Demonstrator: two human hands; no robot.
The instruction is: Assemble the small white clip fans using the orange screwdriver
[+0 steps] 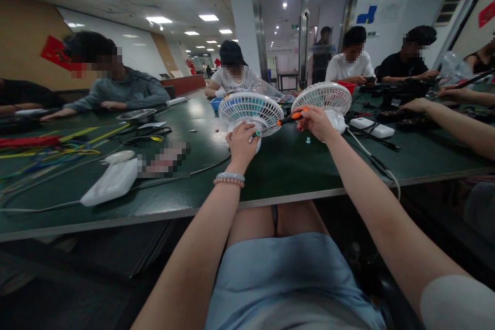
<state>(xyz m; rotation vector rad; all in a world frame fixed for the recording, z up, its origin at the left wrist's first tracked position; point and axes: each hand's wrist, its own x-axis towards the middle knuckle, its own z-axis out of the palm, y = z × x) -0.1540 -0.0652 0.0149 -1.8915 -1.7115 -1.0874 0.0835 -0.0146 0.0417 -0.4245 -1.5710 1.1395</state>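
A small white fan (251, 108) with a slotted round cage and light-blue blades stands in front of me, its cage tipped upward. My left hand (243, 143) grips the fan low at its hub, and a small teal piece (256, 134) shows by the fingertips. My right hand (315, 121) is closed on a screwdriver (293, 115) with an orange and black handle. Its thin shaft points left toward the hub beside my left fingers; whether the tip touches a screw is too small to tell. A second white fan (323, 97) stands just behind my right hand.
A small pale cap (308, 140) lies on the green table (216, 185). On the left are a white box-shaped item (112, 183), a white computer mouse (119, 157) and coloured cables. To the right sit a white adapter (372, 127) and dark parts. Several people sit around the table.
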